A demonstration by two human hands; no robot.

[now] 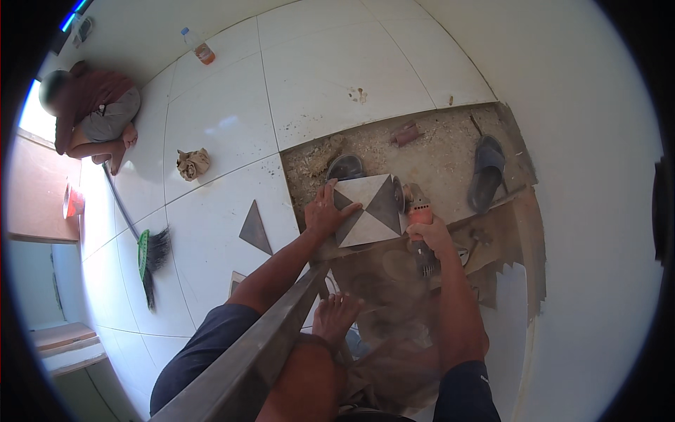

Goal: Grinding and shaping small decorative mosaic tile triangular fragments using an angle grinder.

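Observation:
A square tile (365, 190) with pale and dark grey triangles lies over a dug-out patch of floor. My left hand (325, 212) grips its left side, thumb stretched across the top face and fingers at the edge. In my right hand (434, 235) is an orange and black angle grinder (420, 215), held by its body. The grinder's disc (401, 195) is at the tile's right edge; exact contact is hard to make out. Dust hazes the area below the tile. A cut dark grey triangular tile piece (256, 228) lies to the left.
One dark slipper (345, 167) sits just beyond the tile, another (486, 174) to its right. A long grey bar (235, 355) slants beside my bare foot (335, 315). Left are a broom (152, 260), crumpled brown paper (193, 164), a bottle (199, 48) and a crouching person (98, 105).

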